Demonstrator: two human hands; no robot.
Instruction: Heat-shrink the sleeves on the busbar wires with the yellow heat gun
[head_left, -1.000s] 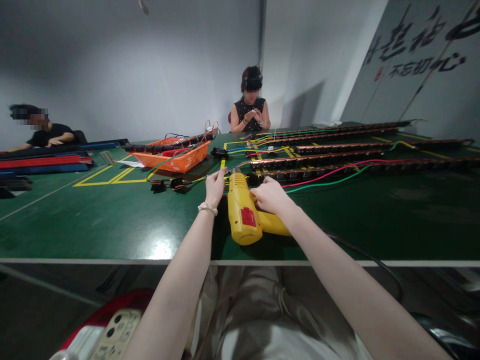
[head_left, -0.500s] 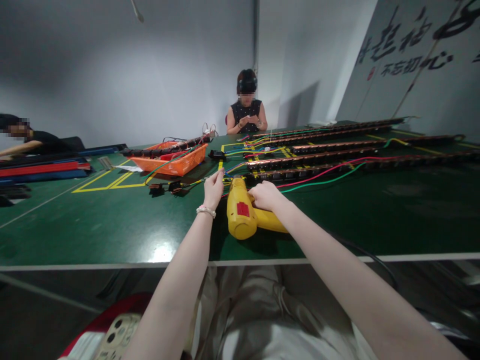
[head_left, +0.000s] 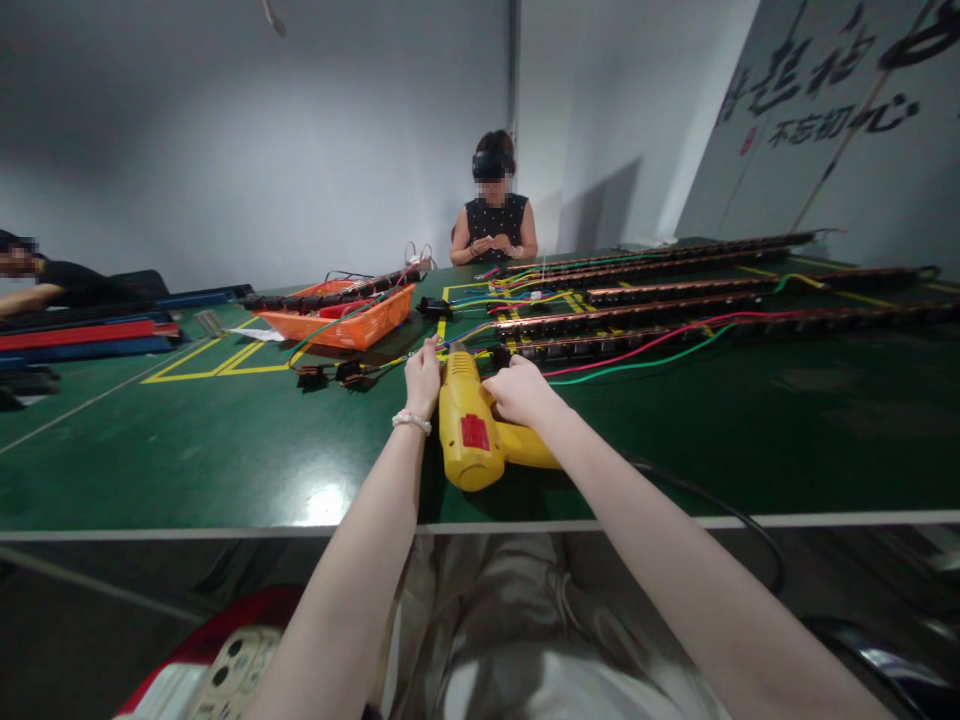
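Observation:
A yellow heat gun (head_left: 471, 430) with a red label lies sideways in my right hand (head_left: 519, 390), its handle to the right and its front pointing away from me. Just left of its front end, my left hand (head_left: 424, 378) pinches thin coloured wires (head_left: 447, 348). These wires run toward long dark strips with copper-coloured edges (head_left: 585, 343) on the right. Left of my left hand, a yellow wire leads to small black connectors (head_left: 349, 373). The heat gun's nozzle tip and the exact spot it faces are hidden behind its body.
An orange basket (head_left: 375, 322) holding dark parts stands at the back left. Blue and red strips (head_left: 90, 335) lie at the far left. Red and green wires (head_left: 645, 368) cross the right side. A black cable (head_left: 705, 490) hangs over the table's front edge. Two people sit around the table.
The heat gun and my right hand have moved a little left, closer to my left hand. My left hand has hardly moved and keeps its pinch on the wires.

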